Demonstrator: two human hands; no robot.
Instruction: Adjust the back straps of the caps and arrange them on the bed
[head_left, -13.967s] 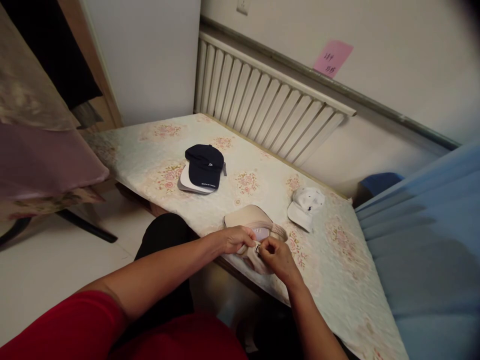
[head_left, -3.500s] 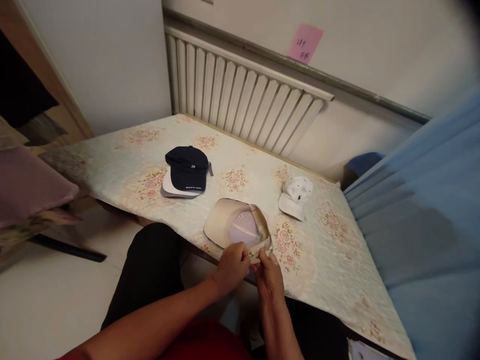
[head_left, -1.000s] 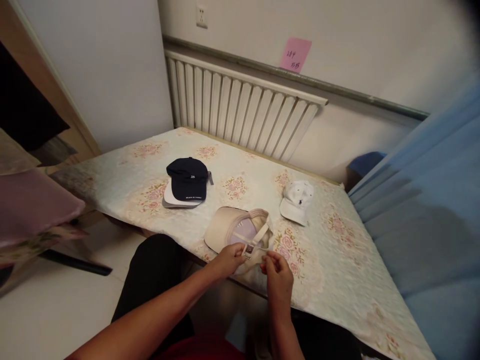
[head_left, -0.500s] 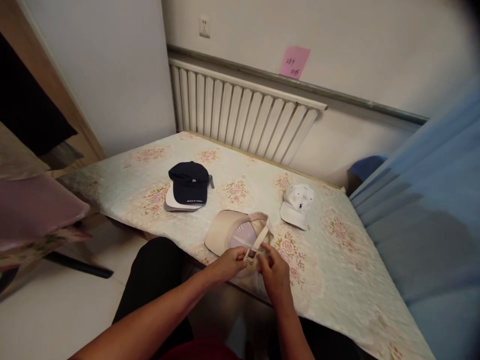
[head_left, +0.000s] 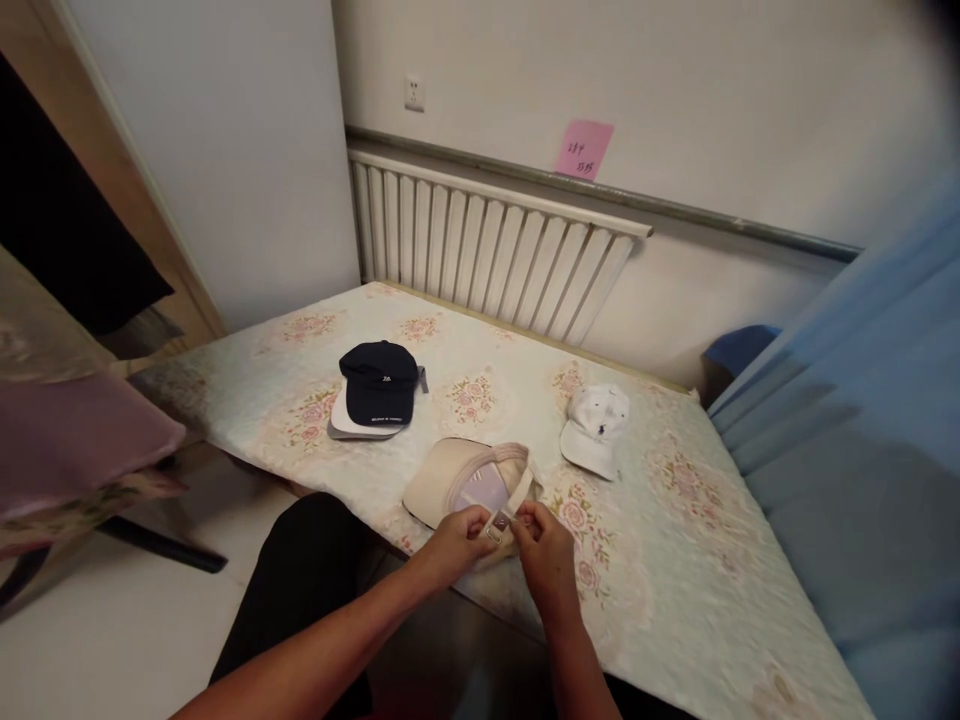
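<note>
A beige cap (head_left: 433, 482) lies on the floral cloth near its front edge, inside up, with the brim to the left. My left hand (head_left: 456, 545) pinches the back strap (head_left: 520, 492) by its metal buckle (head_left: 493, 534). On the other side of the buckle, the closed fingers of my right hand (head_left: 547, 555) hold the strap close to a small dark label. The fingertips partly hide the strap's end. Farther back on the left, a navy cap (head_left: 379, 385) is stacked over a white-brimmed cap (head_left: 346, 420). A white cap (head_left: 596, 430) sits to the right.
The floral cloth (head_left: 667, 560) covers a flat surface in front of me. A radiator (head_left: 487, 240) runs along the wall behind it. Blue curtain (head_left: 847, 430) hangs at the right. On the left stands a chair with pink fabric (head_left: 82, 430).
My right hand's fingers have closed in on the strap near the buckle, and the hands are nearer together. The whole view has shifted slightly, so everything appears lower.
</note>
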